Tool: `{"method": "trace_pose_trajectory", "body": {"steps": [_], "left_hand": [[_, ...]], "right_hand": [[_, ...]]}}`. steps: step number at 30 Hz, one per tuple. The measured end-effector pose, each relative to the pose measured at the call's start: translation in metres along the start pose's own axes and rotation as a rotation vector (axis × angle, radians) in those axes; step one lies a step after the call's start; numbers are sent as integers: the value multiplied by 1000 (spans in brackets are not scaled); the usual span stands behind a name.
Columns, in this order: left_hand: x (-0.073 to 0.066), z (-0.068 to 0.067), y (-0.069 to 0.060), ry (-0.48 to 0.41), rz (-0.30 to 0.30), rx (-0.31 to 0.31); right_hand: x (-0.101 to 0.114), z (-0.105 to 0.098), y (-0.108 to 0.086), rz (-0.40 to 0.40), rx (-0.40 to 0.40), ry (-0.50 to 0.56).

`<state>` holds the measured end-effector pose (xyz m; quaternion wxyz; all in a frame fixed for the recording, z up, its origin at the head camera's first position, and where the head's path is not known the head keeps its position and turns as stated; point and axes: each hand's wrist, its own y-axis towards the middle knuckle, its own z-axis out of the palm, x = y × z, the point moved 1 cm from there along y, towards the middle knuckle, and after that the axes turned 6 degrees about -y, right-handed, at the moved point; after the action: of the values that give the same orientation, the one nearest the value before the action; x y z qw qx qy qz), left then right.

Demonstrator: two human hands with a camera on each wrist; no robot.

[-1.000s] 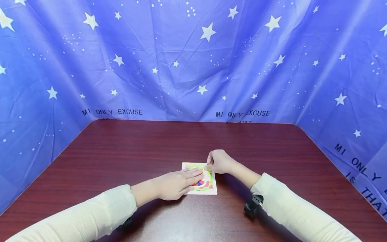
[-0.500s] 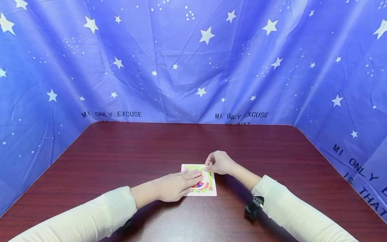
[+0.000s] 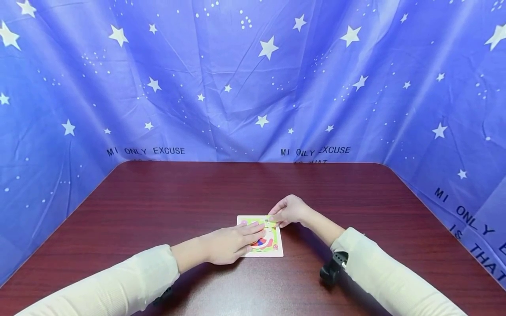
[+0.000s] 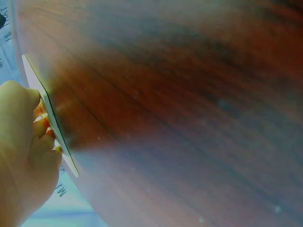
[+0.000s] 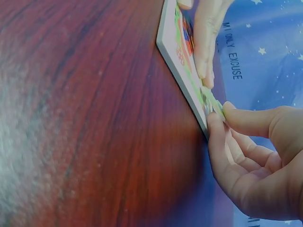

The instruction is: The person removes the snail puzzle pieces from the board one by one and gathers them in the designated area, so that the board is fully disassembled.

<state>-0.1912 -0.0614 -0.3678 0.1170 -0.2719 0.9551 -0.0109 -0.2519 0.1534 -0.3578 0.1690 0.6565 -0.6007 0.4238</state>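
A square puzzle board (image 3: pixel 272 253) with a white border and a bright green, red and blue picture lies flat on the table. My left hand (image 3: pixel 229 243) rests on its left part with straight fingers, covering much of the picture. At the board's far right corner, my right hand (image 3: pixel 291 210) pinches a small green puzzle piece (image 5: pixel 214 103) between thumb and index finger. In the right wrist view the piece is tilted up from the board, with one edge low near the surface. The left wrist view shows the board's edge (image 4: pixel 59 127) beside the left hand.
The dark red wooden table (image 3: pixel 178 193) spreads out around the board. A blue curtain (image 3: pixel 221 57) with white stars hangs behind it and along both sides. Black straps with camera housings (image 3: pixel 333 268) sit at the wrists.
The right hand has turned slightly, its fingers spreading outward, and the green piece now shows lifted at the board's corner. The left hand stays on the board. The head view has tilted slightly.
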Motion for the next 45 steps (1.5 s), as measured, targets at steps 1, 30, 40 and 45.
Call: {"method": "trace_pose_trajectory", "body": {"steps": [1, 30, 40, 45], "left_hand": [[0, 0, 0, 1, -1, 1], [4, -1, 1, -32, 20, -9], [4, -1, 1, -16, 17, -3], [4, -2, 0, -13, 21, -11]], "right_hand": [[-1, -1, 1, 10, 11, 22], [-26, -45, 8, -5, 107, 284], [-47, -69, 12, -30, 8, 276], [-58, -81, 12, -34, -71, 242]]}}
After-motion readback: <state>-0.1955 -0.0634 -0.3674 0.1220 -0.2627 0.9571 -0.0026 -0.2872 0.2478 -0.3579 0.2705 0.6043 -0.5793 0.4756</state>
